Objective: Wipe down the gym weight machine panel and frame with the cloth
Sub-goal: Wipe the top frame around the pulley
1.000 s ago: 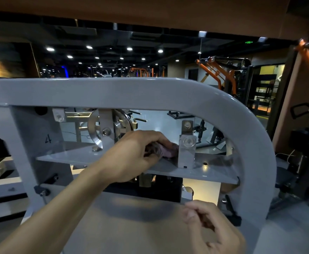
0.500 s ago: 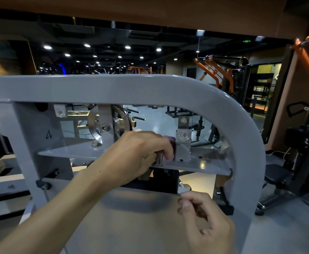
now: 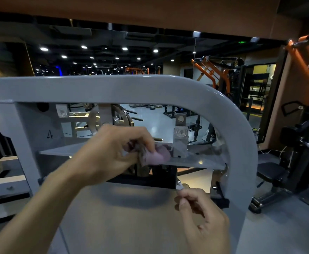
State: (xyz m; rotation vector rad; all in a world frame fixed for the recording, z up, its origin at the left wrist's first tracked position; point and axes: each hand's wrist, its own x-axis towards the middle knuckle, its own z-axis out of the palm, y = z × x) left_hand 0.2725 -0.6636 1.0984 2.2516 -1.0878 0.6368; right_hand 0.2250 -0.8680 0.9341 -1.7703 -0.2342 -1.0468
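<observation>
The left hand (image 3: 111,153) reaches in through the opening of the grey frame (image 3: 223,114) and grips a cloth (image 3: 155,154), fingers curled over it and thumb underneath. The cloth is small, bunched into a soft wad, pale pinkish-mauve with a darker, mottled patch where it folds against the fingers. It sits on the front edge of the flat grey shelf (image 3: 201,160) inside the frame, pressed down onto the plate, with its right end just beside a clear block (image 3: 180,142) that stands upright on the shelf.

The right hand (image 3: 205,222) is lower, in front of the smooth grey panel (image 3: 122,217) below the shelf. Its fingers are loosely curled; the thumb and forefinger meet at a small metal part at the panel's top edge, but whether they pinch it cannot be told.

The frame is a broad painted tube, level across the top and bending down in a wide curve on the right. A handwritten "4" (image 3: 49,134) marks the inner wall on the left. Behind the shelf stand metal pulleys (image 3: 117,116). Orange machines (image 3: 212,72) stand in the dim gym beyond.
</observation>
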